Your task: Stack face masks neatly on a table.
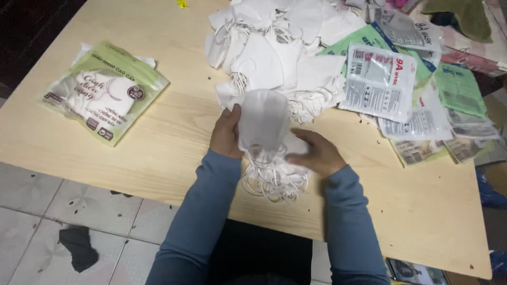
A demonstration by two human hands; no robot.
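Note:
My left hand [226, 133] holds a small stack of folded white face masks [262, 119] upright above the light wooden table [158, 153], thumb over the stack's left edge. Their white ear loops [272, 182] hang down in a tangle onto the table. My right hand [317, 153] lies just right of the stack, fingers curled around its lower edge and the loops. Both sleeves are blue-grey. Behind the hands lies a large loose pile of white masks [280, 53].
A filled green and clear mask packet [103, 92] lies at the left of the table. Several flat empty packets [380, 82] in white and green spread over the right side. Tiled floor with a dark cloth [78, 247] shows below the table's near edge.

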